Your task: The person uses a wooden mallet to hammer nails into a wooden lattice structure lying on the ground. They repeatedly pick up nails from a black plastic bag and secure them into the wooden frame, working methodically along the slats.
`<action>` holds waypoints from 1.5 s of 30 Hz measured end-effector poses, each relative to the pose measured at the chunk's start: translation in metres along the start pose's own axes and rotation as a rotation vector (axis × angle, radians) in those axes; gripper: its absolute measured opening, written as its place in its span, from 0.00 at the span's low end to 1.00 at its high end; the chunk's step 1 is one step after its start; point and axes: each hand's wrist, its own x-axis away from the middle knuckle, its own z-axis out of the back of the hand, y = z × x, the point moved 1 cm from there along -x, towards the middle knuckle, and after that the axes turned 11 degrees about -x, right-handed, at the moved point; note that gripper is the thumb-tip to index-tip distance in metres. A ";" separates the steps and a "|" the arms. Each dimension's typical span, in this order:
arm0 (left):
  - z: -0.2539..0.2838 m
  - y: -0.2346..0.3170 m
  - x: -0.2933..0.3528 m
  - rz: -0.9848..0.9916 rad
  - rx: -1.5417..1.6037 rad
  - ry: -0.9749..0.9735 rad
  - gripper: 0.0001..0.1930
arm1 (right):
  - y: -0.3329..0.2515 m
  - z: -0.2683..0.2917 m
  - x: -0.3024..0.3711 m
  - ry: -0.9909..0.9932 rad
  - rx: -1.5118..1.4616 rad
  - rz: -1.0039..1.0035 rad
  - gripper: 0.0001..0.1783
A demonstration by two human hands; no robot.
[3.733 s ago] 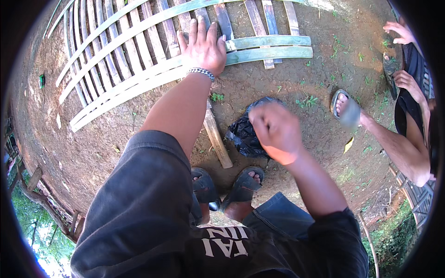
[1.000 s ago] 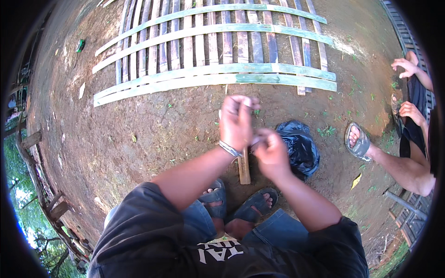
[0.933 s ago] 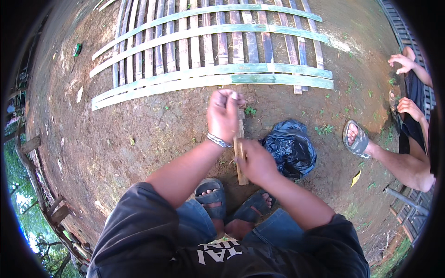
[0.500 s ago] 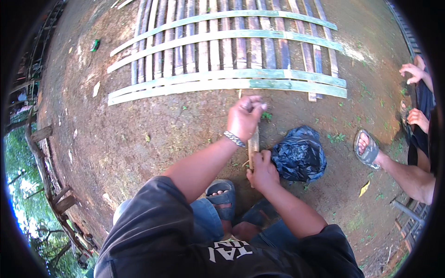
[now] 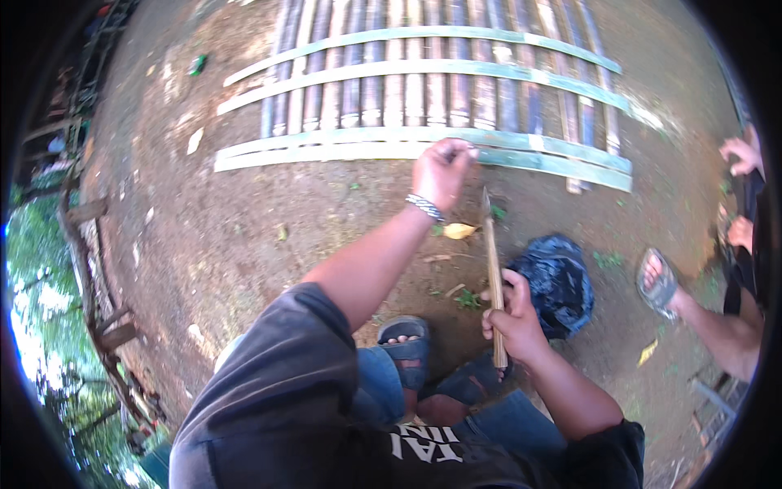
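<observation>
My right hand (image 5: pixel 518 322) is wrapped round a long wooden stick (image 5: pixel 495 281) with a narrow, grey, pointed tip. It points away from me, its near end over my lower leg. My left hand (image 5: pixel 444 173), a braided band at its wrist, reaches out with fingers curled and thumb pinched in; whatever is between them is too small to tell. Those fingers overlap the near edge of a pale green split-bamboo strip (image 5: pixel 326 152) in the picture; contact cannot be judged. That strip and several others lie across a row of dark bamboo poles (image 5: pixel 395 99) on the ground.
A crumpled black plastic bag (image 5: pixel 558 281) lies just right of my right hand. Farther right, another person's sandalled foot (image 5: pixel 656 281) rests on the dirt, with that person's hand (image 5: pixel 740 152) above. A yellow leaf (image 5: pixel 459 231) lies between my hands. A wooden rail fence (image 5: pixel 81 281) runs along the left.
My right hand has shifted right and turned the stick, baring its pointed tip. My left hand has come away from the stick, up toward the strips. The whole view has swung slightly left.
</observation>
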 end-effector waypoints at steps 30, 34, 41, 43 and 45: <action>-0.071 -0.001 -0.033 -0.889 -0.667 -0.098 0.06 | -0.213 0.107 -0.205 0.473 -0.021 0.966 0.13; -0.072 0.002 -0.034 -0.868 -0.640 -0.106 0.06 | -0.204 0.116 -0.214 0.487 -0.090 1.085 0.21; -0.089 0.010 -0.024 -0.737 -0.612 -0.018 0.03 | -0.201 0.118 -0.215 0.403 -0.108 1.068 0.21; -0.102 0.014 -0.022 -0.711 -0.648 0.058 0.03 | -0.202 0.117 -0.214 0.391 -0.128 1.059 0.21; -0.109 0.015 -0.020 -0.700 -0.680 0.119 0.04 | -0.202 0.118 -0.213 0.389 -0.130 1.062 0.22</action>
